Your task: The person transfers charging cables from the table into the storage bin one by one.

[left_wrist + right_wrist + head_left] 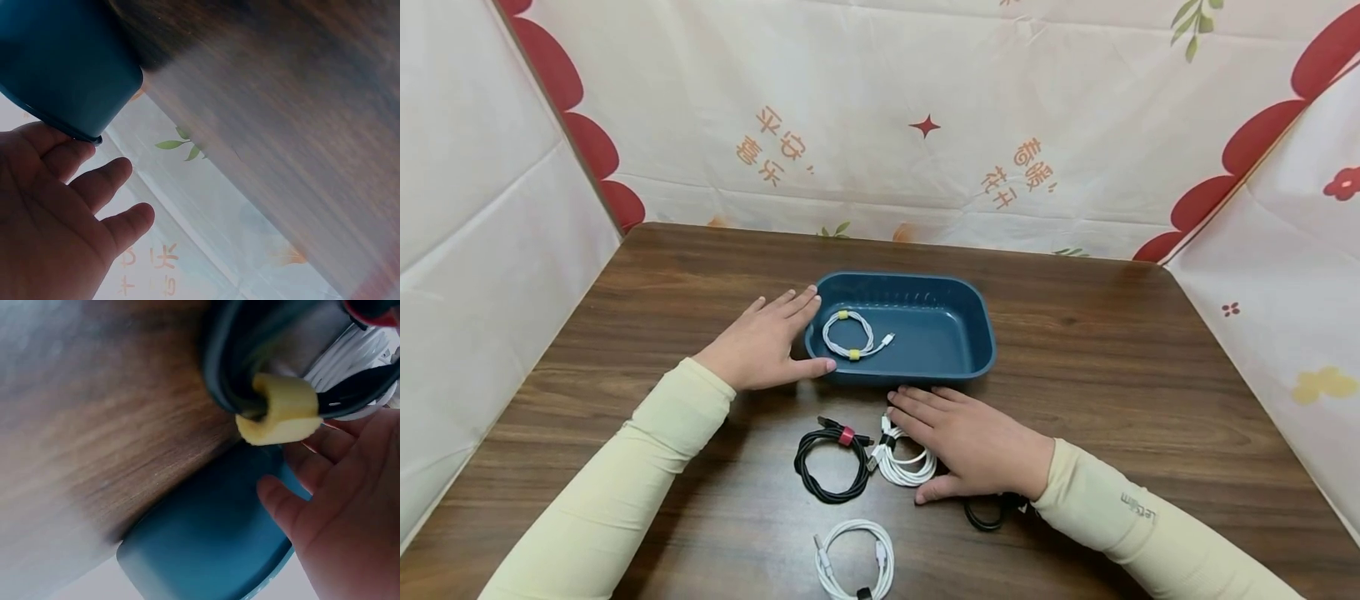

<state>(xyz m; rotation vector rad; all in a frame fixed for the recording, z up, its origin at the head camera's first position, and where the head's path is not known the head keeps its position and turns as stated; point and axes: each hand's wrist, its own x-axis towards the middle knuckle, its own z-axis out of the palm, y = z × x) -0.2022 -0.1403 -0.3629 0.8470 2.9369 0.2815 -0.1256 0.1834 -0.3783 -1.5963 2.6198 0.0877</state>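
A blue plastic bin stands on the table, with a coiled white cable with yellow ties inside at its left. My left hand spreads around the bin's left end, fingertips at the rim and thumb along the front edge. In the left wrist view, fingers touch the bin's rim. Flat and palm down, my right hand hovers over or rests beside a coiled white cable with a black tie. Under its wrist lies a black cable, whose yellow tie shows in the right wrist view.
A black coiled cable with a red tie lies in front of the bin. Nearer to me is another white coiled cable. Printed cloth walls in the wooden table at the back and sides.
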